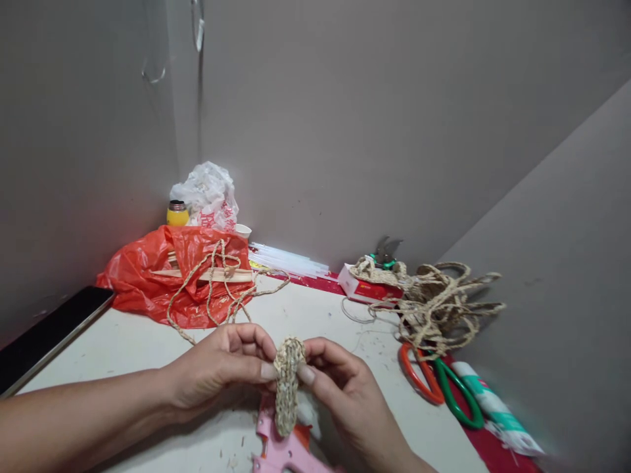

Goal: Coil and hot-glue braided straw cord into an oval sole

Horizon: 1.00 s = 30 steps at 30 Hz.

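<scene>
Between my two hands is a small braided-straw slipper point(286, 394), a narrow oblong with a rounded, thicker upper end. My left hand point(229, 368) pinches its left edge between thumb and forefinger. On the opposite edge, the thumb and fingers of my right hand point(345, 387) grip it near the top. Directly below lies a pink glue gun point(280, 453) with an orange part, partly hidden by the slipper. A braided straw cord point(211, 295) trails over the table beyond my left hand.
A red plastic bag point(142, 282) with flat sticks and a phone point(54, 335) are at left. Clear glue sticks point(288, 261) lie along the back. To the right are a tangle of straw braid point(444, 302), orange and green looped handles point(461, 401) and a white-green roll point(497, 407).
</scene>
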### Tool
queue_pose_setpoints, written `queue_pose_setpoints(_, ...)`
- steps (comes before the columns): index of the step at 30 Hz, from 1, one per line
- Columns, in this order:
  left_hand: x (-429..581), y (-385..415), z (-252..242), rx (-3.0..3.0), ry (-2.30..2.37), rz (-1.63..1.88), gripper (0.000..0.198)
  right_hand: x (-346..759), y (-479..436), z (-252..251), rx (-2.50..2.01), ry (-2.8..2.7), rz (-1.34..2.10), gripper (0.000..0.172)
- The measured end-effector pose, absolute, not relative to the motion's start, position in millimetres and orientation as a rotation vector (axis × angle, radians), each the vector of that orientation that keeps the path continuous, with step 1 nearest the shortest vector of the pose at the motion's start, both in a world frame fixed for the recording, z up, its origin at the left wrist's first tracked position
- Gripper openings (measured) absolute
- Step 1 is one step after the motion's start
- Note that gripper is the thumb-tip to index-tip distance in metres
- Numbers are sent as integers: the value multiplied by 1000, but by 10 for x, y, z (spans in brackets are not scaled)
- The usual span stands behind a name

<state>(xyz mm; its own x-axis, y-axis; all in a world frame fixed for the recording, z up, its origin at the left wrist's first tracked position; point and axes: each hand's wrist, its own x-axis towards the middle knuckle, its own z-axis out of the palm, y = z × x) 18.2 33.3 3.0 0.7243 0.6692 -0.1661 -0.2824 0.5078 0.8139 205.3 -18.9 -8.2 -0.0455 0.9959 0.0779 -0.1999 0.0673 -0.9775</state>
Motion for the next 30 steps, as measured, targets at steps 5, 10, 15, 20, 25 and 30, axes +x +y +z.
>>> queue_pose_setpoints(5,155,357,24,927,508,597,20,2056,-203,-105,-980,-1090,1306,19)
queue_pose_setpoints(10,146,385,16,950,533,596,24,2049,-219,-143,-949,-1065,1323,16)
queue_pose_setpoints(15,153,370,16,963,549,615,28,2051,-219,-152,-965,-1072,1341,16)
queue_pose_setpoints(20,166,352,24,943,515,626,27,2040,-236,-131,-960,-1059,1371,15)
queue_pose_setpoints(25,151,354,44,1018,547,616,30,2044,-237,-129,-920,-1051,1355,14)
queue_pose_setpoints(30,116,377,55,1070,540,587,33,2063,-224,-151,-962,-1051,1313,16)
